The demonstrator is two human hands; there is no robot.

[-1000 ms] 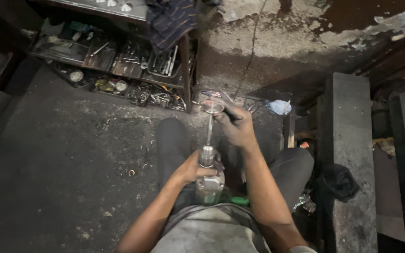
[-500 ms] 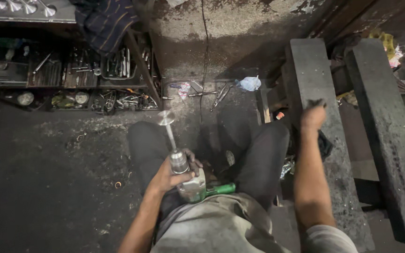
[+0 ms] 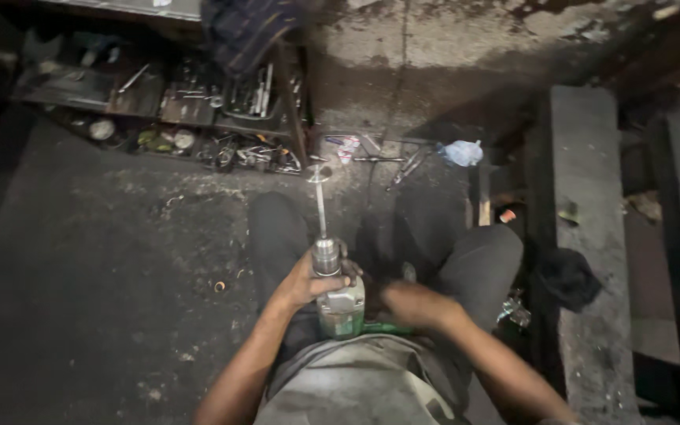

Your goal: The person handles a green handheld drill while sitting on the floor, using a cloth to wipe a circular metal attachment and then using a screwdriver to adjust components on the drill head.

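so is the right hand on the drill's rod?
No, the right hand sits low beside the drill, clear of the rod; only the left hand grips the drill.

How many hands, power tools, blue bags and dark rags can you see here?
Hands: 2, the left hand on the power tool and the right hand beside it
Power tools: 1, the power tool with a long rod
Blue bags: 1, the blue bag by the wall
Dark rags: 1, the dark rag on the concrete block
Total: 5

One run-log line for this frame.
left hand: gripping power drill | right hand: beside drill, blurred | long bit: points away | seated on floor
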